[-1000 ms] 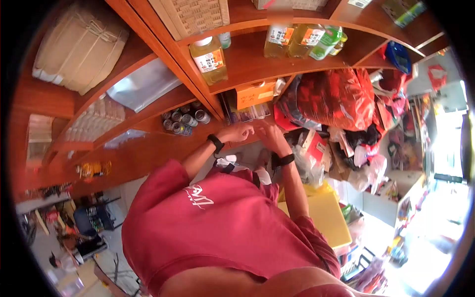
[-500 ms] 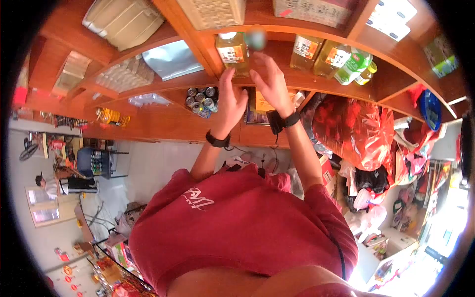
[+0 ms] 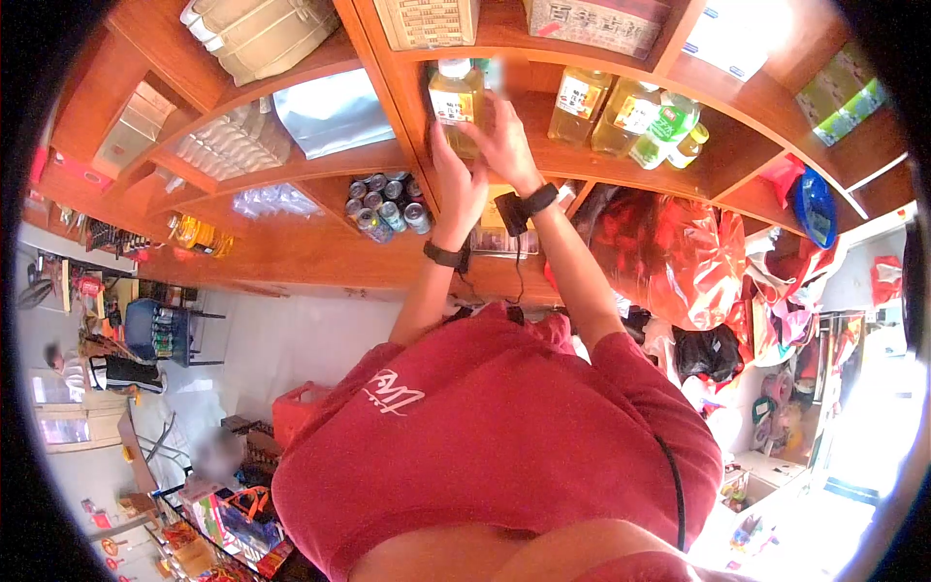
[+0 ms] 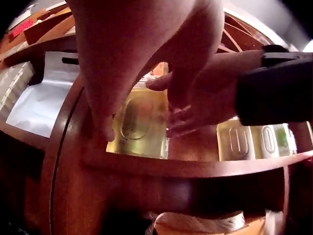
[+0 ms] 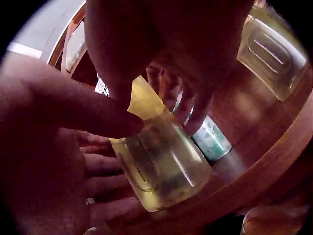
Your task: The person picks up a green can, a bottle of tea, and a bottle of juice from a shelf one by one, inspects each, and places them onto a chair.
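A bottle of yellow drink (image 3: 453,101) stands upright on the shelf beside the upright divider. My left hand (image 3: 459,190) is at its lower left; in the right wrist view the left hand (image 5: 44,112) has its thumb across the front and its fingers along the side. At the bottle's right is my right hand (image 3: 506,147), its fingers curled round that side. The left wrist view shows the bottle (image 4: 142,122) between both hands, its upper part partly hidden. A green and white container (image 5: 212,139) stands just beside it.
More drink bottles (image 3: 580,105) stand to the right on the same shelf. A woven box (image 3: 427,21) sits above, cans (image 3: 388,204) below left, and a red plastic bag (image 3: 679,257) lower right. The curved shelf edge (image 4: 195,168) runs in front of the bottle.
My hands have risen from low in front of the shelves, where they were close together, then spread below the bottle, and have closed in on its sides. The head view has shifted too.
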A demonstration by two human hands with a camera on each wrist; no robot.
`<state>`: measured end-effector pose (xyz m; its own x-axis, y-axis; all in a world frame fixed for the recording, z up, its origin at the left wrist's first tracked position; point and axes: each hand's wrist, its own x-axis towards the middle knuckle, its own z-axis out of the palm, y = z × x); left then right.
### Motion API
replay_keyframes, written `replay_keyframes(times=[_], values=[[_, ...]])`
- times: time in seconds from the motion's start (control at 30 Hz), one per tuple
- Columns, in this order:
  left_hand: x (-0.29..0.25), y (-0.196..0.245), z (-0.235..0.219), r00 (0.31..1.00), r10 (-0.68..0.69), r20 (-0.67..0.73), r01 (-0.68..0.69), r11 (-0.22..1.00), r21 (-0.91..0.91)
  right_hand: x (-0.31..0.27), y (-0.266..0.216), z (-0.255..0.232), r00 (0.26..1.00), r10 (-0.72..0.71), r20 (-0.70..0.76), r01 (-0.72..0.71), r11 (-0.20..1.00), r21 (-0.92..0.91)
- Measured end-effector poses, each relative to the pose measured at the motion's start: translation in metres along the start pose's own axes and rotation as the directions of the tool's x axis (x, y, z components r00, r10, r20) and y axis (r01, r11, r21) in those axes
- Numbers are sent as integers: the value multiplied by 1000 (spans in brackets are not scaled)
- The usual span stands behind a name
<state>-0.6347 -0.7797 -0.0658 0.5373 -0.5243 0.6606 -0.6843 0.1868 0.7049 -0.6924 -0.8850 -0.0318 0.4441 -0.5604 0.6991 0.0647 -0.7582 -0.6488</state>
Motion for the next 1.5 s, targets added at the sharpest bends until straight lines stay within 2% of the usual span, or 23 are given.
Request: replay_keyframes(times=[0.1, 0.2, 0.23, 0.27, 0.33, 0.37, 0.4, 0.57, 0.67, 0.7, 0.8, 0.83, 0.93, 1.0, 1.03, 1.07, 1.1, 1.17, 1.2, 1.23, 1.33, 1.37, 1.5], values=[[10, -7, 5, 997, -53, 50, 57, 994, -90, -8, -4, -20, 995, 88, 44, -89, 996, 32], [17, 11, 7, 982, -73, 173, 94, 989, -115, -14, 6, -38, 999, 26, -20, -26, 1000, -2], [19, 15, 12, 987, -8, 159, 29, 990, -134, -16, 4, -50, 999, 9, -31, -13, 987, -160], [14, 0, 26, 987, -25, 156, 41, 994, -99, -20, 9, -55, 996, 77, -44, -82, 991, -106], [16, 10, 36, 984, -46, 170, 69, 989, -130, -24, 15, -67, 993, 98, -62, -104, 990, -90], [15, 8, 43, 990, 28, 139, -12, 994, -112, -26, 21, -70, 993, 62, -101, -76, 987, -143], [17, 14, 44, 984, 15, 180, 12, 989, -146, -24, -3, -79, 995, 36, -93, -59, 965, -257], [17, 29, 59, 989, -5, 149, 20, 995, -102, -28, -34, -92, 974, 203, -95, -221, 944, -244], [27, 45, 60, 975, -57, 214, 81, 991, -107, -33, -56, -91, 973, 163, -166, -208, 929, -305], [26, 41, 63, 967, -97, 234, 107, 994, -32, -34, -61, -88, 967, 153, -204, -219, 907, -360], [24, 26, 60, 976, 20, 218, 12, 990, -144, -31, -78, -77, 950, -92, -299, -63, 880, -471], [25, 18, 55, 967, 15, 255, 33, 983, -182, -29, -85, -74, 949, -108, -296, -32, 901, -432], [31, 15, 18, 995, 66, 76, -67, 998, 16, -27, -93, -62, 950, -167, -262, 73, 939, -335], [33, 12, 3, 999, -42, 11, 42, 999, -6, -15, -82, -42, 986, 22, -167, -30, 999, -45], [35, 6, 1, 998, -65, -23, 64, 998, -27, -7, -71, -27, 967, 235, -104, -211, 956, 203], [36, 2, -2, 995, -86, -55, 83, 995, -48, -1, -38, -10, 966, 253, -45, -232, 933, 276], [36, 3, -3, 990, -142, 27, 144, 986, -79, 8, -19, 5, 964, 261, -46, -228, 904, 361], [35, 2, 5, 998, -54, -12, 54, 997, 55, 24, 1, 23, 957, 289, 37, -268, 822, 503], [41, 5, 5, 997, 27, -67, -22, 997, 72, 30, 14, 28, 957, 286, 49, -279, 861, 424], [43, 8, 2, 998, -42, -37, 40, 998, -50, 35, 28, 33, 952, 286, 105, -302, 835, 460], [51, 4, -2, 961, -276, 20, 276, 959, -67, 48, 34, 38, 926, 270, 263, -375, 731, 571], [51, -7, 4, 981, -182, -64, 181, 983, -19, 47, 47, 42, 933, 290, 215, -360, 790, 497], [54, -17, 3, 979, -189, -78, 187, 982, -34, 47, 47, 44, 954, 239, 183, -289, 896, 338]])
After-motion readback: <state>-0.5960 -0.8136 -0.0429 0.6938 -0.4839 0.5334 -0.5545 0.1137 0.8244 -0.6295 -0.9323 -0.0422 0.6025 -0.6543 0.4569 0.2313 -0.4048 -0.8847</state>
